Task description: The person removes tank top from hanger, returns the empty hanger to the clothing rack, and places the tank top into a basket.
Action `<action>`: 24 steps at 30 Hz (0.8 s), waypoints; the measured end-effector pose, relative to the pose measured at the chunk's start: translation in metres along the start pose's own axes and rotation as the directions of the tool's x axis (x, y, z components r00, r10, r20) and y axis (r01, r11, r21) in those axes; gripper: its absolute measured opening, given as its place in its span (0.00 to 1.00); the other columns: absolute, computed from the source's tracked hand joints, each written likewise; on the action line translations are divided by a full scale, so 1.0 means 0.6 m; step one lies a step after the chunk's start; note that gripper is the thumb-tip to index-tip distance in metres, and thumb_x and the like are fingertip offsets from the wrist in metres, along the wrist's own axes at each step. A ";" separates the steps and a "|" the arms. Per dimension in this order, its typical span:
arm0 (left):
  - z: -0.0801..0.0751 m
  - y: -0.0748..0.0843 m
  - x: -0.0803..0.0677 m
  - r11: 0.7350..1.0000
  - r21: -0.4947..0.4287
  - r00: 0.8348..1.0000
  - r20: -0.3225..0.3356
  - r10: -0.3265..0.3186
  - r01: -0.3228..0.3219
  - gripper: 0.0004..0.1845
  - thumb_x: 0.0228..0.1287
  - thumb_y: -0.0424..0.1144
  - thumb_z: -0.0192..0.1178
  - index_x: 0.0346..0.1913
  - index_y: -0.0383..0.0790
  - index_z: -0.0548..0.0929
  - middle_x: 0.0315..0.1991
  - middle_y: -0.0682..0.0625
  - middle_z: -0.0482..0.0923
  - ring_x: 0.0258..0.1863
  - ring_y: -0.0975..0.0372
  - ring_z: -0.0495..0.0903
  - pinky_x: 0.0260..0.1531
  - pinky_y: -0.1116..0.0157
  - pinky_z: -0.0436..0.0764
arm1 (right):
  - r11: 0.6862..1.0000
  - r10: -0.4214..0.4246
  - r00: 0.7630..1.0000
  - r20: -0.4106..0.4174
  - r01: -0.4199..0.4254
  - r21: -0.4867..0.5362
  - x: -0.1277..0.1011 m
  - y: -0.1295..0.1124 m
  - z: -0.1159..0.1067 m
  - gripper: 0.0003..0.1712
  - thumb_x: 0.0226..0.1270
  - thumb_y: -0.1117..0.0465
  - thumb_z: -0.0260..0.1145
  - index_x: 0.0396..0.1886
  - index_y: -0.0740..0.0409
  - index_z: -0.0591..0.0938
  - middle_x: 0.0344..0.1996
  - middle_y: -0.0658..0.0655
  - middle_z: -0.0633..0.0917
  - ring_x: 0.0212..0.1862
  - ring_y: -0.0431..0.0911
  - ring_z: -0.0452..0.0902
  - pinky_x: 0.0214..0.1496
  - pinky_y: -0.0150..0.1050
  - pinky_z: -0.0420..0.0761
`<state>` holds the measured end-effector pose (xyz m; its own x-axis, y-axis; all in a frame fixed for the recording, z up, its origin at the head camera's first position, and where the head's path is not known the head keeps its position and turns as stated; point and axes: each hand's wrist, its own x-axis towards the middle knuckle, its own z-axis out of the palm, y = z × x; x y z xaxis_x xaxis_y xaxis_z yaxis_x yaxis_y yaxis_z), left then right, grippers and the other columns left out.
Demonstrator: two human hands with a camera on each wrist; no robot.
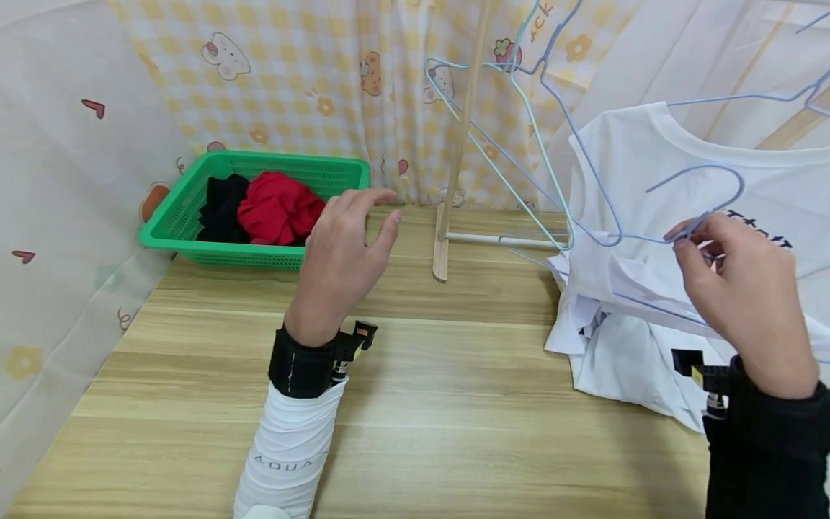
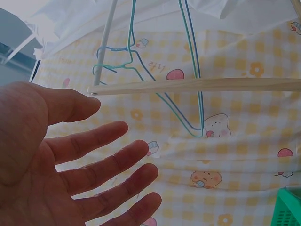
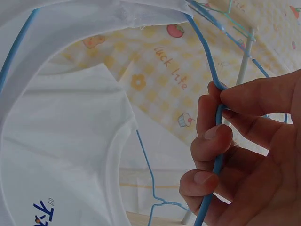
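My right hand [image 1: 746, 281] pinches a blue hanger [image 1: 700, 171] just below its hook. In the right wrist view, the fingers and thumb curl round the blue wire [image 3: 207, 56], and white cloth [image 3: 141, 14] drapes over its shoulder. That white garment [image 1: 622, 353] hangs down toward the table, overlapping a white T-shirt [image 1: 655, 173] with dark lettering on another hanger behind. My left hand [image 1: 344, 252] hovers over the table beside the green basket, empty, its fingers spread in the left wrist view. Two bare hangers, one mint [image 1: 528, 108] and one blue [image 1: 570, 130], hang between the hands.
The green basket [image 1: 162, 234] holds red cloth [image 1: 279, 209] and black cloth [image 1: 223, 205] at the back left. A wooden rack post [image 1: 463, 130] with a foot and a white lower bar [image 1: 512, 240] stands mid-table. Patterned curtains [image 1: 311, 65] close off the back.
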<state>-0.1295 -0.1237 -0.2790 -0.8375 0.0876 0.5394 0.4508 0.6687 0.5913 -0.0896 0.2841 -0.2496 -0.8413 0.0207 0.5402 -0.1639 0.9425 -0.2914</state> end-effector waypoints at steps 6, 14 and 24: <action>-0.002 -0.001 0.001 1.000 -0.011 1.000 -0.004 0.004 -0.004 0.18 0.81 0.40 0.63 0.65 0.37 0.86 0.62 0.42 0.85 0.59 0.48 0.80 0.47 0.48 0.83 | 0.996 -0.066 0.998 -0.024 0.068 0.058 -0.036 -0.020 0.000 0.11 0.75 0.66 0.59 0.43 0.63 0.88 0.32 0.55 0.83 0.30 0.22 0.58 0.32 0.25 0.59; -0.006 0.001 0.001 1.000 -0.023 1.000 0.000 0.002 -0.002 0.18 0.81 0.40 0.62 0.65 0.37 0.86 0.61 0.41 0.85 0.58 0.49 0.79 0.47 0.49 0.81 | 0.962 -0.218 0.974 -0.052 0.224 0.158 -0.059 -0.071 -0.006 0.10 0.71 0.73 0.63 0.44 0.62 0.88 0.43 0.19 0.75 0.37 0.20 0.65 0.40 0.21 0.62; -0.018 0.004 -0.006 0.994 -0.083 0.997 0.012 0.074 -0.073 0.19 0.83 0.41 0.60 0.67 0.35 0.84 0.63 0.41 0.84 0.60 0.50 0.78 0.57 0.51 0.78 | 0.893 -0.360 0.924 -0.124 0.380 0.239 -0.032 -0.154 -0.009 0.11 0.74 0.74 0.63 0.46 0.63 0.88 0.36 0.47 0.81 0.38 0.27 0.66 0.40 0.23 0.64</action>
<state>-0.1219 -0.1305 -0.2731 -0.8054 0.1453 0.5746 0.5344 0.5973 0.5981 -0.0555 0.1982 -0.2288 -0.6547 -0.2791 0.7025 -0.5898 0.7698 -0.2438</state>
